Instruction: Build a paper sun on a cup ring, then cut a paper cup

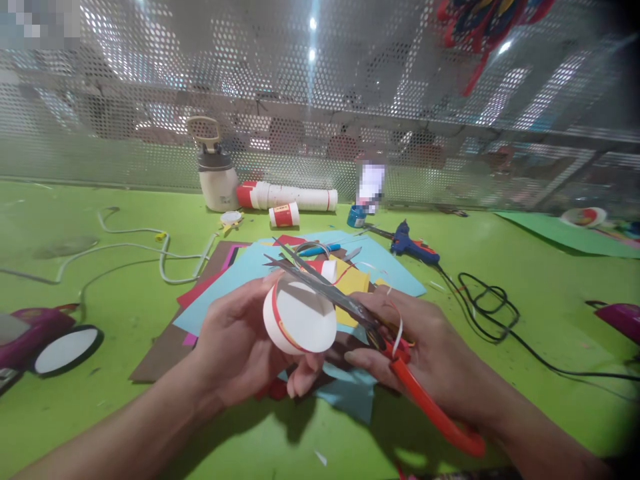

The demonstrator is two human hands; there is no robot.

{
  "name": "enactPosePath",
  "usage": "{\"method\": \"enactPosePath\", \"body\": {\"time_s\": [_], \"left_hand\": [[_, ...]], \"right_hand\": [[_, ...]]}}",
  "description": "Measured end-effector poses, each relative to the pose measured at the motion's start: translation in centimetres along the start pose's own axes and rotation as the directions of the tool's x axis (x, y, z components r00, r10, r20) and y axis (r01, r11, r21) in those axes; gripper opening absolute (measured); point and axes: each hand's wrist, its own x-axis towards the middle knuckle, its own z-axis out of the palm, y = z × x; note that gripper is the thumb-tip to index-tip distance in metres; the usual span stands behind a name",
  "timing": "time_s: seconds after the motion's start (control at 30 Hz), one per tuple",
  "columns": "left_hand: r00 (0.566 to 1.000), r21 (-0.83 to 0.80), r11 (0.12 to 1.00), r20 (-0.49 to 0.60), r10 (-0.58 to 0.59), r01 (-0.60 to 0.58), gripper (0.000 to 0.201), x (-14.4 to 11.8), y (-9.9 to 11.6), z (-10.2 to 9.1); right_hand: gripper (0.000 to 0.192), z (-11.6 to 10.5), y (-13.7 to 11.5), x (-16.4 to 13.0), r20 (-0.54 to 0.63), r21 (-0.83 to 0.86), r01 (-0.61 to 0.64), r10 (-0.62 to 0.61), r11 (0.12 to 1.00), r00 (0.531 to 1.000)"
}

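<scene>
My left hand (pixel 240 333) is closed around the side of a white paper cup piece (pixel 300 317) with a thin red band, its round white face tilted toward me. In my right hand (pixel 415 333) are scissors (pixel 345 303) with red-orange handles, one handle loop hanging below the palm. Their blades lie across the top of the cup piece, slightly apart, tips pointing up and left. A thin white strip (pixel 399 327) curls beside the right fingers. Beneath both hands are light blue paper (pixel 220 290), yellow paper (pixel 353 280) and brown sheets (pixel 160 347).
Behind the paper stand a pump sprayer (pixel 219 180), a stack of paper cups (pixel 295 197), a single cup (pixel 284 215) and a blue jar (pixel 356 215). At right, a blue glue gun (pixel 413 243) trails a black cord (pixel 487 303). A white cable (pixel 165 260) lies left.
</scene>
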Motion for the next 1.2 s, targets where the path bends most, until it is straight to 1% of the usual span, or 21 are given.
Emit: {"method": "enactPosePath", "body": {"time_s": [0.13,0.23,0.33,0.5,0.63,0.7,0.87,1.0,1.07,1.2], "left_hand": [[1.000,-0.002,1.000,0.009,0.007,-0.007,0.043,0.01,-0.04,0.00],[1.000,-0.007,1.000,0.006,0.011,-0.011,0.041,0.01,-0.06,0.04],[1.000,-0.017,1.000,0.012,0.010,-0.010,0.044,0.03,-0.16,-0.01],[0.998,-0.051,0.998,0.041,0.037,-0.035,0.041,0.01,-0.21,-0.04],[1.000,-0.039,0.999,0.024,-0.001,0.002,0.043,-0.10,-0.06,0.00],[1.000,-0.036,0.999,0.022,0.000,0.001,0.042,-0.15,-0.03,-0.03],[0.999,-0.035,0.999,0.048,0.023,-0.022,0.043,-0.23,-0.11,-0.24],[0.998,-0.031,0.999,0.057,0.038,-0.036,0.040,-0.22,-0.14,-0.19],[0.997,-0.030,0.998,0.054,0.053,-0.052,0.039,-0.18,-0.13,-0.11],[0.998,-0.022,0.998,0.044,0.053,-0.052,0.041,-0.09,-0.12,-0.07]], "right_hand": [[0.026,0.02,0.10,0.01,0.022,0.005,-0.006,0.006,1.000,1.000],[0.028,-0.03,0.16,0.00,0.024,0.005,-0.007,0.007,1.000,1.000],[0.026,-0.09,0.05,0.05,0.028,-0.001,-0.007,0.007,1.000,1.000],[0.027,-0.08,-0.18,0.13,0.006,-0.016,-0.003,0.003,1.000,1.000],[0.023,-0.08,-0.15,0.14,0.019,0.024,-0.010,0.009,1.000,1.000],[0.025,-0.10,-0.10,0.11,0.020,0.035,-0.009,0.008,0.999,1.000],[0.040,-0.11,0.07,-0.08,0.008,0.009,0.004,-0.004,1.000,1.000],[0.047,-0.11,0.10,-0.09,0.009,0.009,0.009,-0.009,1.000,1.000],[0.048,-0.09,0.07,-0.03,0.008,0.009,0.018,-0.018,1.000,1.000],[0.042,0.00,-0.01,0.11,-0.001,0.009,0.018,-0.018,1.000,1.000]]}}
